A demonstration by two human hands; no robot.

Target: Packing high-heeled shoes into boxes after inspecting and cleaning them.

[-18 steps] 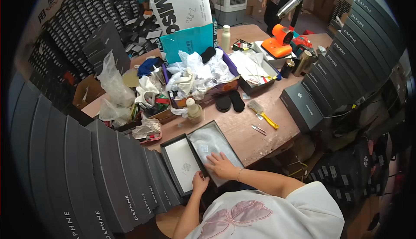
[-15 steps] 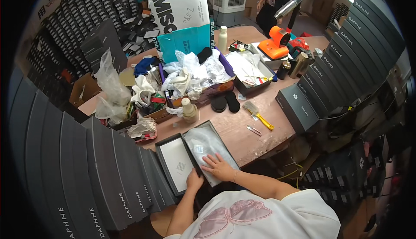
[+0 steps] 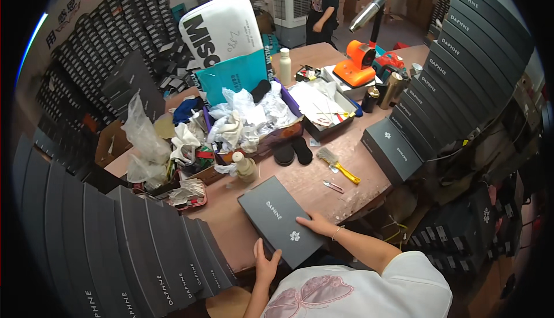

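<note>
Stacks of dark grey boxes (image 3: 115, 249) fan along the left of the table (image 3: 323, 185), and another stack (image 3: 479, 47) climbs the right side; each box end carries a small pale label. A large white bag (image 3: 222, 27) with bold black lettering stands at the far edge, above a teal bag (image 3: 234, 76). On the back wall hangs a pale banner (image 3: 86, 1) with red and blue signs. One grey box (image 3: 392, 148) with a white flower mark lies apart at the right.

The closed box (image 3: 281, 220) sits on the table's near edge, right before the person: dark grey, flat, lid on, with pale lettering at its middle and a small white flower near the close end. The left hand (image 3: 266, 263) grips its near corner, fingers curled around the edge. The right hand (image 3: 317, 224) lies on the lid's right side, fingers spread slightly and flat.

A yellow-handled brush (image 3: 340, 167) lies farther back.
</note>
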